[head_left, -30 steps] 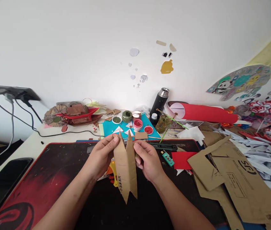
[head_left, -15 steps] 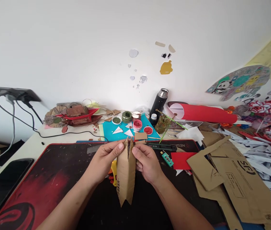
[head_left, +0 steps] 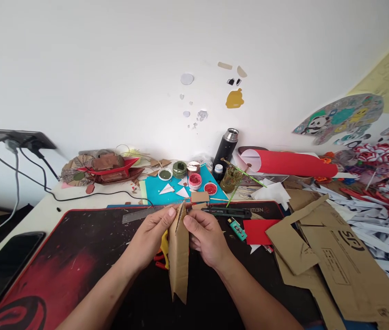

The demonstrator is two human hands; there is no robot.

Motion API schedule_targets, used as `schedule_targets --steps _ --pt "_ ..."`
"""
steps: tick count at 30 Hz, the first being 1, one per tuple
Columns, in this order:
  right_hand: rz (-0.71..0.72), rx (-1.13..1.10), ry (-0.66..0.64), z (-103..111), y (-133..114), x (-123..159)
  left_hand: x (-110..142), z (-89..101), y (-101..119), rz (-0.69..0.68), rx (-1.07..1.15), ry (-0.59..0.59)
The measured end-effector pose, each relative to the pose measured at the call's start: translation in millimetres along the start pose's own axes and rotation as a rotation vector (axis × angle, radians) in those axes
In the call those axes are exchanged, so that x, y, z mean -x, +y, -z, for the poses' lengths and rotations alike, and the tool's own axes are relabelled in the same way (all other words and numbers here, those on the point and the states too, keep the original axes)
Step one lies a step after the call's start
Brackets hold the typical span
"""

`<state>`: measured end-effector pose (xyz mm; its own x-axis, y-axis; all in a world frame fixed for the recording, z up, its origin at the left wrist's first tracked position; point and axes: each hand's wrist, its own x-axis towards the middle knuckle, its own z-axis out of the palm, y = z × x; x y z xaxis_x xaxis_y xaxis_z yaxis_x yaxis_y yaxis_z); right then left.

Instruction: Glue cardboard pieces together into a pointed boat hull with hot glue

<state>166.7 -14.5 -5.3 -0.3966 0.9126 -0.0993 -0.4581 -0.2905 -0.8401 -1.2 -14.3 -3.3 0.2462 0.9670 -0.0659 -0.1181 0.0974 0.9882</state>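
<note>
A folded piece of cardboard [head_left: 179, 261] stands upright between my hands above the dark desk mat. My left hand [head_left: 153, 233] pinches its left side near the pointed top, thumb on the near face. On the other side, my right hand [head_left: 206, 236] grips the upper right edge between thumb and fingers. The cut top edges nearly meet in a narrow slit, and the lower end has a notch. Behind the cardboard, partly hidden, lies a yellow and red tool [head_left: 163, 254] whose kind I cannot make out.
A ruler [head_left: 139, 214], a black utility knife [head_left: 227, 212] and a red paper piece [head_left: 260, 232] lie beyond my hands. Open paint pots [head_left: 195, 181] stand on blue paper. Cardboard scraps [head_left: 339, 256] spread on the right, a phone [head_left: 5, 270] at left. A black thermos [head_left: 226, 149] stands behind.
The cardboard has folded narrower and turned slightly, its top slit closing from a wide gap. My right hand has moved a little left, closer to my left hand. The view has shifted slightly.
</note>
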Motion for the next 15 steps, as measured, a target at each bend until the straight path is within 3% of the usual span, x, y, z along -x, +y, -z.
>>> schedule_targets --steps 15 --pt "0.011 -0.036 0.028 -5.1 2.8 -0.2 2.0 -8.4 -4.1 -0.153 -0.133 0.071"
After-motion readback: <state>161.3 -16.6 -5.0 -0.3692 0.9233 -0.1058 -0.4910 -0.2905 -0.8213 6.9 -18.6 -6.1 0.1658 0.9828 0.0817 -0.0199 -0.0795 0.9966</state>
